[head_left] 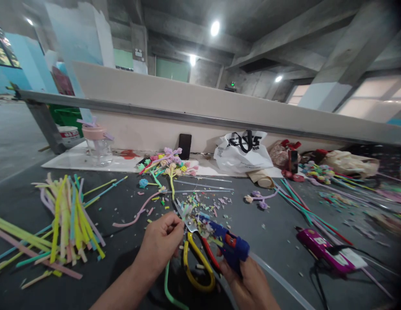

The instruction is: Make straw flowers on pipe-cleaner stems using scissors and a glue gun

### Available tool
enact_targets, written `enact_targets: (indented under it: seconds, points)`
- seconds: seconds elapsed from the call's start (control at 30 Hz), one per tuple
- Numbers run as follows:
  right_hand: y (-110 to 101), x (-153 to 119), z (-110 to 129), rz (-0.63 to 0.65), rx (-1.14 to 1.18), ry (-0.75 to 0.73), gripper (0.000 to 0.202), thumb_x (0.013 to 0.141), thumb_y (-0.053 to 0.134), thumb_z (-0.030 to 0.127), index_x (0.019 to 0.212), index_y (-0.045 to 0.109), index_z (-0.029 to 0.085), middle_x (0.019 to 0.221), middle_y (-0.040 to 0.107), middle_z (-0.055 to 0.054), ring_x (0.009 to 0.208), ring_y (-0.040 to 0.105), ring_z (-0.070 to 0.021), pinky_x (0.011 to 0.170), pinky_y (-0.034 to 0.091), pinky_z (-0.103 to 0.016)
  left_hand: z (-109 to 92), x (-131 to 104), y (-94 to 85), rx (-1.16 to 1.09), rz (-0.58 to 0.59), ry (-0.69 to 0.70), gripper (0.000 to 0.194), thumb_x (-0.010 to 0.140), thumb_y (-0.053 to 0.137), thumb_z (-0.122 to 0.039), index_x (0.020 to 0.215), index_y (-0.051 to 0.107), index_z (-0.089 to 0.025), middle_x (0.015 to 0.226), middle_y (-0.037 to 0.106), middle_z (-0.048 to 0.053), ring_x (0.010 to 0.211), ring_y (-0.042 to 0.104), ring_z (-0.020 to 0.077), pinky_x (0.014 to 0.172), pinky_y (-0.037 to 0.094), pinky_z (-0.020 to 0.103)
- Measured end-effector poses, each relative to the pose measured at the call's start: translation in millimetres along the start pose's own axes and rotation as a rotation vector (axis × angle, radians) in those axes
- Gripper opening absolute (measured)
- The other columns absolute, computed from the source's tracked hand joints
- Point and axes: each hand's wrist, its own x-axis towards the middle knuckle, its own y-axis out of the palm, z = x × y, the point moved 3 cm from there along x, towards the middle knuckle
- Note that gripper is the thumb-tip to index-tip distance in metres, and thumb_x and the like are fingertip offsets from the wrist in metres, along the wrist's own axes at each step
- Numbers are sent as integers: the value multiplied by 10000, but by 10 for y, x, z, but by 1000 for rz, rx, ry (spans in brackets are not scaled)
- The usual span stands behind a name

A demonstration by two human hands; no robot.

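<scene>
- The left hand [160, 241] is near the middle of the tabletop [274, 232], its grip drawn together, seemingly on a mint-green stem [167, 284] that curves out below it; the fingers hide the exact contact.
- The right hand [247, 282] has its grip clamped round the handle of a blue glue gun [237, 247], whose nose points toward the left hand.
- A clear glue stick [278, 275] sticks out of the gun's back end, slanting to the lower right.
- Scissors [191, 226] with yellow and red handles lie between the hands, blades pointing away from the person, beside the left fingertips.
- Small coloured scraps [216, 202] are strewn just beyond the scissors.
- To the left lies a heap of fuzzy stems [63, 215], yellow, lilac and blue among them.
- Fuzzy flowers [172, 159] are piled farther back, in front of an upright black phone [185, 146].
- A white bag [240, 155] sits right of the phone.
- A magenta tool [326, 249] with a black cord lies at the right.
</scene>
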Motion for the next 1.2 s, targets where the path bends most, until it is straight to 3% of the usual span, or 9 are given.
enact_targets:
  seconds: [0.23,0.67,0.83,1.2]
  points:
    - [-14,-4,-16,-26,-29,45,286,793,453,434,840,636,219,729,672,-77,737,641,-253,677,523,-320,-39,-19,7,22,6,-12,190,732,474,-285,564,465,-196,402,435,-65,342,470,104,385,344,189]
    - [-26,10,-29,-73,131,82,361,776,509,429,1034,613,198,938,698,-91,848,647,-255,729,522,-314,-35,-16,13,35,20,4,187,734,476,-291,575,471,-193,422,424,-69,348,472,98,383,336,182]
    - [-37,1,13,-52,132,68,346,784,502,432,1008,631,202,949,695,-97,860,645,-251,752,516,-317,-13,-13,16,55,29,-3,148,733,449,-245,596,475,-196,395,412,-72,352,460,105,393,348,187]
    - [-8,-32,18,-8,-9,-4,251,795,443,367,852,616,193,731,671,-84,657,631,-218,645,524,-287,6,0,23,27,34,0,152,728,448,-254,588,462,-197,395,421,-74,348,447,99,382,336,181]
